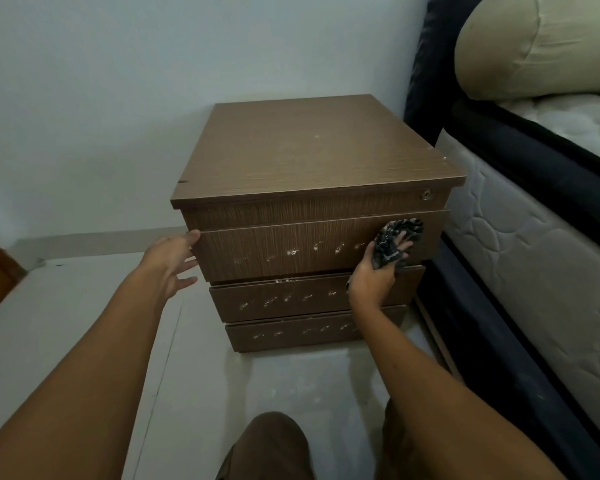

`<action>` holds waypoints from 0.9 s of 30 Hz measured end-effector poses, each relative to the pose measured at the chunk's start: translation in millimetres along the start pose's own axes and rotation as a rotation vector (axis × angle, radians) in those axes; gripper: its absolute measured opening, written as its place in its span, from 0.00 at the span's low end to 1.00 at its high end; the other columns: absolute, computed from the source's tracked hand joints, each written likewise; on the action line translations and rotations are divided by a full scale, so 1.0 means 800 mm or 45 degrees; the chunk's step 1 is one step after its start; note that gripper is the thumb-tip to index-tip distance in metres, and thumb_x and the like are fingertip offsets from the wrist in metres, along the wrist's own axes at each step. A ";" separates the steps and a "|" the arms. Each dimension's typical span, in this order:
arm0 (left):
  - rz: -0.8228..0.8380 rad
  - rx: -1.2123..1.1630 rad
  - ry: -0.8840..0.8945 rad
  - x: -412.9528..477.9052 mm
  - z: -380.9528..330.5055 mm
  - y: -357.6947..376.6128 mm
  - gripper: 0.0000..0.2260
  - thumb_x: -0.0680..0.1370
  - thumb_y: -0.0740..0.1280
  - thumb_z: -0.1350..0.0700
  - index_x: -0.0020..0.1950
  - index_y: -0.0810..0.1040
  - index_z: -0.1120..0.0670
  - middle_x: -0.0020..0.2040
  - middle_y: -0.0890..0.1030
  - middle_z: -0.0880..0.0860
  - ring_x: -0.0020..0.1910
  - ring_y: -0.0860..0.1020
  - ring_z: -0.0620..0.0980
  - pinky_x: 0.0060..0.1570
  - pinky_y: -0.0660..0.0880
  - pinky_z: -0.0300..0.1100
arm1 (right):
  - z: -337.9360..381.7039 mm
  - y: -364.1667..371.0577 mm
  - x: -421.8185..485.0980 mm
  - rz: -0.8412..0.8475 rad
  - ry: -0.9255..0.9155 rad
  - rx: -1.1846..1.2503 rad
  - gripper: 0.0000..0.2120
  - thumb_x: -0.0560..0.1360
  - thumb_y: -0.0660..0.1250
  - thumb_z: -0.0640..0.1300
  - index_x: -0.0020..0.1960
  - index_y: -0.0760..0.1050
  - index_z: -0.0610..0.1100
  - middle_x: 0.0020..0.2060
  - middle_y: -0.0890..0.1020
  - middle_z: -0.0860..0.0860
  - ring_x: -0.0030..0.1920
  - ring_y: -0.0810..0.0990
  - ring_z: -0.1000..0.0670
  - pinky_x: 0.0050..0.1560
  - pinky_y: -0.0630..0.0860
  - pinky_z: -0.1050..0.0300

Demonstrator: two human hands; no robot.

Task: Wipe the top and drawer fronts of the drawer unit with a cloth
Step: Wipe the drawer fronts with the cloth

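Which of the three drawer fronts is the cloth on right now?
The top drawer front, the tallest one, just under the lock panel. The right hand presses the cloth against its right end; the two lower fronts have no cloth on them.

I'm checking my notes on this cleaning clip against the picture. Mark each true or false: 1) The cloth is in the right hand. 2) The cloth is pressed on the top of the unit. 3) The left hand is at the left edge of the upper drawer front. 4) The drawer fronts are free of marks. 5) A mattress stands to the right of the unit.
1) True. The right hand holds the dark patterned cloth.
2) False. The cloth is against the upper drawer front, near its right end, not on the top.
3) True. The left hand touches that edge with its fingers spread.
4) False. All three fronts show rows of whitish marks.
5) True. The mattress lies beside the drawer unit.
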State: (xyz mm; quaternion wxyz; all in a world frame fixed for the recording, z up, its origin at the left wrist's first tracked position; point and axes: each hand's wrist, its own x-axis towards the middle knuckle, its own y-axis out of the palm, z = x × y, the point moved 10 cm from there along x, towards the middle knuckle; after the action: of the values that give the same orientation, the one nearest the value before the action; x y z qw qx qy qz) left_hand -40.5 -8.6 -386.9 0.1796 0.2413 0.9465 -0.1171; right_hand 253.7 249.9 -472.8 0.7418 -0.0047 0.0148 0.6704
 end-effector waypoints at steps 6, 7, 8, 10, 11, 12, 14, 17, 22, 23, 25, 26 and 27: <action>0.066 0.049 -0.053 0.002 -0.005 0.002 0.20 0.80 0.65 0.52 0.70 0.69 0.54 0.68 0.74 0.57 0.66 0.73 0.57 0.62 0.71 0.56 | 0.042 0.058 -0.081 0.172 -0.274 -0.213 0.35 0.81 0.61 0.43 0.78 0.42 0.50 0.78 0.42 0.48 0.77 0.39 0.46 0.75 0.43 0.51; 0.067 0.052 -0.057 0.002 -0.005 0.002 0.19 0.80 0.65 0.52 0.69 0.69 0.54 0.68 0.73 0.57 0.66 0.73 0.57 0.63 0.71 0.56 | 0.044 0.067 -0.092 0.201 -0.292 -0.231 0.35 0.81 0.60 0.42 0.77 0.40 0.51 0.78 0.40 0.48 0.77 0.37 0.46 0.74 0.42 0.53; 0.069 0.053 -0.061 0.001 -0.006 0.001 0.19 0.80 0.65 0.52 0.69 0.69 0.54 0.68 0.73 0.57 0.66 0.72 0.57 0.63 0.70 0.56 | 0.044 0.077 -0.103 0.222 -0.307 -0.235 0.35 0.81 0.60 0.42 0.76 0.38 0.52 0.78 0.39 0.48 0.76 0.36 0.47 0.74 0.42 0.53; 0.085 0.059 -0.076 0.001 -0.007 0.002 0.19 0.80 0.65 0.53 0.70 0.68 0.54 0.68 0.73 0.57 0.66 0.72 0.57 0.63 0.70 0.56 | 0.047 0.094 -0.125 0.257 -0.338 -0.239 0.35 0.81 0.59 0.41 0.74 0.36 0.53 0.76 0.37 0.50 0.74 0.33 0.49 0.74 0.42 0.55; 0.095 0.063 -0.082 0.001 -0.007 0.002 0.20 0.80 0.65 0.53 0.70 0.68 0.54 0.68 0.73 0.57 0.66 0.73 0.56 0.63 0.70 0.56 | 0.049 0.103 -0.136 0.273 -0.346 -0.243 0.35 0.81 0.59 0.40 0.73 0.35 0.54 0.75 0.35 0.51 0.74 0.32 0.49 0.73 0.41 0.56; 0.103 0.066 -0.085 0.001 -0.007 0.002 0.20 0.79 0.65 0.53 0.70 0.68 0.54 0.68 0.73 0.57 0.66 0.73 0.56 0.63 0.70 0.56 | 0.049 0.112 -0.147 0.288 -0.349 -0.246 0.36 0.81 0.60 0.40 0.72 0.35 0.54 0.74 0.35 0.53 0.73 0.32 0.50 0.73 0.41 0.56; 0.112 0.076 -0.088 0.001 -0.008 0.001 0.21 0.79 0.66 0.53 0.71 0.68 0.54 0.68 0.73 0.57 0.66 0.73 0.56 0.64 0.70 0.56 | 0.050 0.130 -0.169 0.327 -0.357 -0.232 0.37 0.80 0.60 0.38 0.71 0.35 0.57 0.73 0.35 0.54 0.73 0.32 0.50 0.75 0.42 0.53; 0.120 0.103 -0.083 0.001 -0.009 0.000 0.22 0.79 0.66 0.52 0.72 0.68 0.55 0.68 0.73 0.57 0.65 0.73 0.55 0.65 0.69 0.56 | 0.048 0.160 -0.205 0.433 -0.336 -0.205 0.39 0.79 0.61 0.35 0.71 0.35 0.57 0.72 0.34 0.54 0.74 0.32 0.49 0.76 0.43 0.51; 0.184 0.199 -0.105 -0.001 -0.013 0.002 0.15 0.79 0.64 0.51 0.64 0.73 0.57 0.65 0.76 0.56 0.58 0.75 0.52 0.70 0.59 0.59 | 0.043 0.211 -0.266 0.700 -0.310 -0.176 0.41 0.76 0.61 0.30 0.74 0.38 0.53 0.72 0.35 0.57 0.73 0.31 0.54 0.67 0.34 0.74; 0.188 0.228 -0.111 -0.002 -0.015 0.002 0.14 0.80 0.63 0.51 0.62 0.73 0.57 0.66 0.76 0.56 0.57 0.74 0.52 0.71 0.56 0.59 | 0.041 0.220 -0.278 0.765 -0.299 -0.190 0.42 0.76 0.61 0.30 0.74 0.38 0.54 0.72 0.34 0.58 0.72 0.30 0.56 0.66 0.34 0.73; 0.184 0.292 -0.114 -0.003 -0.019 0.001 0.14 0.80 0.63 0.51 0.64 0.72 0.55 0.66 0.74 0.56 0.55 0.71 0.51 0.71 0.55 0.57 | 0.038 0.235 -0.299 0.868 -0.312 -0.244 0.42 0.77 0.60 0.30 0.74 0.36 0.56 0.71 0.33 0.58 0.72 0.29 0.57 0.69 0.36 0.67; 0.189 0.325 -0.110 -0.004 -0.022 0.002 0.15 0.81 0.62 0.51 0.65 0.71 0.55 0.66 0.74 0.57 0.55 0.70 0.51 0.67 0.58 0.53 | 0.038 0.242 -0.307 0.910 -0.332 -0.272 0.42 0.77 0.60 0.30 0.74 0.36 0.56 0.72 0.33 0.58 0.72 0.29 0.57 0.70 0.37 0.64; 0.193 0.353 -0.102 -0.006 -0.025 0.002 0.16 0.81 0.62 0.51 0.66 0.71 0.55 0.66 0.74 0.57 0.55 0.69 0.52 0.61 0.60 0.49 | 0.040 0.246 -0.313 0.950 -0.352 -0.295 0.42 0.77 0.59 0.30 0.75 0.37 0.56 0.73 0.34 0.58 0.72 0.30 0.57 0.71 0.38 0.63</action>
State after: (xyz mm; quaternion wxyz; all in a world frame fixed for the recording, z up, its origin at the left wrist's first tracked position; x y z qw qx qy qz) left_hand -41.4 -3.1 -367.2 0.1904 0.3296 0.8925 -0.2421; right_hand 33.0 21.3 -431.6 0.4376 0.0076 -0.1596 0.8849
